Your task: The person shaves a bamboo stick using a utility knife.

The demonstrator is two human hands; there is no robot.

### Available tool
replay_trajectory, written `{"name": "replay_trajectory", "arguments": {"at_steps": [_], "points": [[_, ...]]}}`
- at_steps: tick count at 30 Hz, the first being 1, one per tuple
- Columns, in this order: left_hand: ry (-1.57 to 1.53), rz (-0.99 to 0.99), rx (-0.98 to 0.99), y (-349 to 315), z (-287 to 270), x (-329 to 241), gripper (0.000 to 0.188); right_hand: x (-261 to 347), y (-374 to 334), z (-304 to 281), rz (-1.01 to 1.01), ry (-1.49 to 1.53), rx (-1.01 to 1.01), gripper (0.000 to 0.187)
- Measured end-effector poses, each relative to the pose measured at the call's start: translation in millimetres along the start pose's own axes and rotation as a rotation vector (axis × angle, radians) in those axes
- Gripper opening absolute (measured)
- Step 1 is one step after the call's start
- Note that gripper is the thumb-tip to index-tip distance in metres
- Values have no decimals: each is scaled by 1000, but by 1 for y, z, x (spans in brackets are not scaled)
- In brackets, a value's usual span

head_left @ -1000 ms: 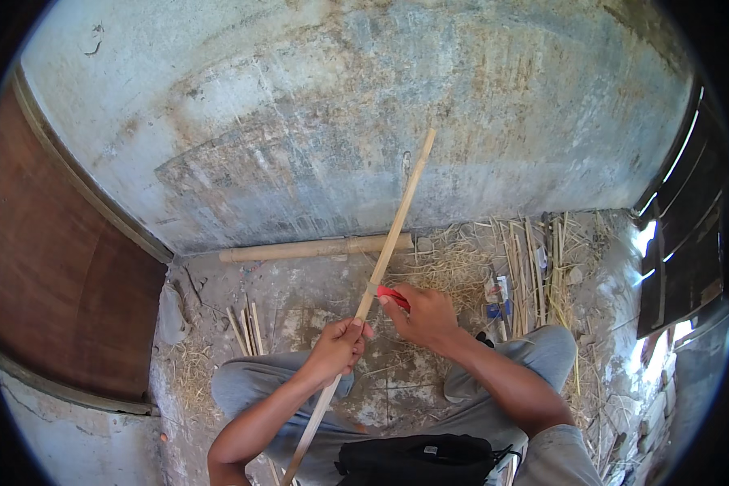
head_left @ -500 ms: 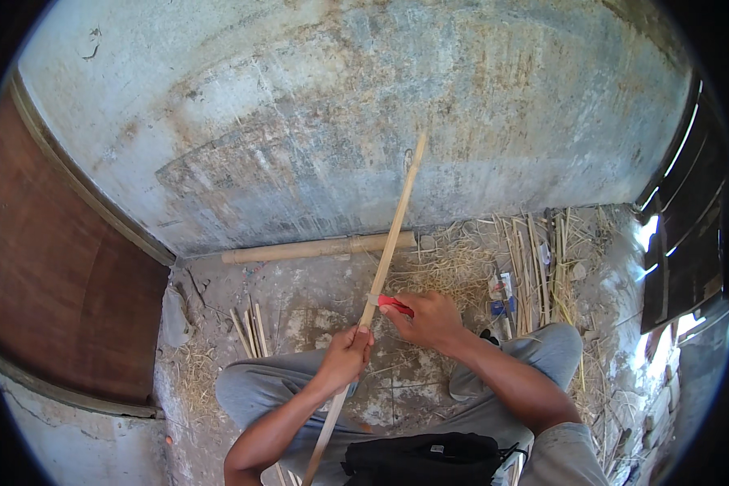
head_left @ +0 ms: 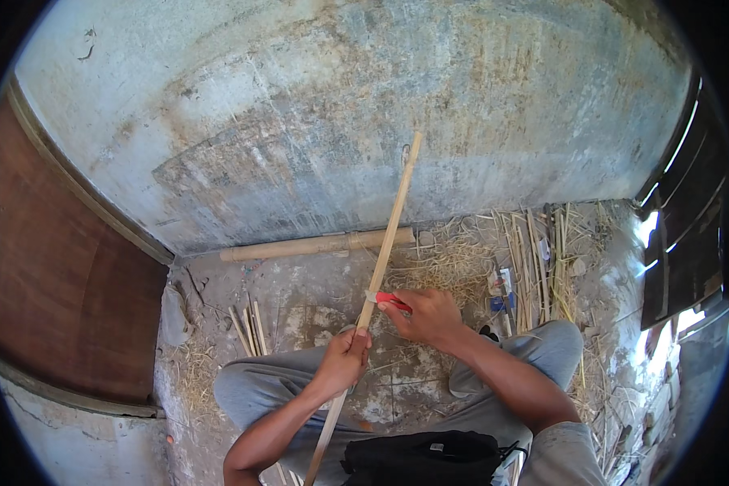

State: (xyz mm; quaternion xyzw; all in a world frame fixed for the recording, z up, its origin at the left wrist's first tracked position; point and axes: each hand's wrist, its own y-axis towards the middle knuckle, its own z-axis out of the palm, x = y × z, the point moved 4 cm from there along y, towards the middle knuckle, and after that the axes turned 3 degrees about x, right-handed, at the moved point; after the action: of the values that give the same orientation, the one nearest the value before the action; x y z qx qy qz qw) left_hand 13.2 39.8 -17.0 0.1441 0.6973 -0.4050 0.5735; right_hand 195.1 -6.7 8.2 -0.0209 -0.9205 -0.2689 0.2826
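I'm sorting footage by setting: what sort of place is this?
Perhaps a makeshift workspace: stained blue-grey plaster wall, thin curly yellowish shavings, and long straight tan woody sticks.

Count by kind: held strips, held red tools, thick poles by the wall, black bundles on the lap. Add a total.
Held strip: 1
Held red tool: 1
Thick pole: 1
Black bundle: 1
Total: 4

Soft daylight, blown-out glare thru R-side gaps (head_left: pixel 647 230), fisheye bend at edges, corners blk.
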Motion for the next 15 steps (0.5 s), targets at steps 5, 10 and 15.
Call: {"name": "replay_trajectory", "arguments": {"at_steps": [5,10,15], "points": [[32,-52,25,-2,0,3,37,-6,1,-1,52,-34,18,29],[49,-8,2,-7,0,0,35,-6,0,0,49,-28,3,28],[102,-91,45,-23,12,16,36,-54,14,-15,356,20,-56,32]]}}
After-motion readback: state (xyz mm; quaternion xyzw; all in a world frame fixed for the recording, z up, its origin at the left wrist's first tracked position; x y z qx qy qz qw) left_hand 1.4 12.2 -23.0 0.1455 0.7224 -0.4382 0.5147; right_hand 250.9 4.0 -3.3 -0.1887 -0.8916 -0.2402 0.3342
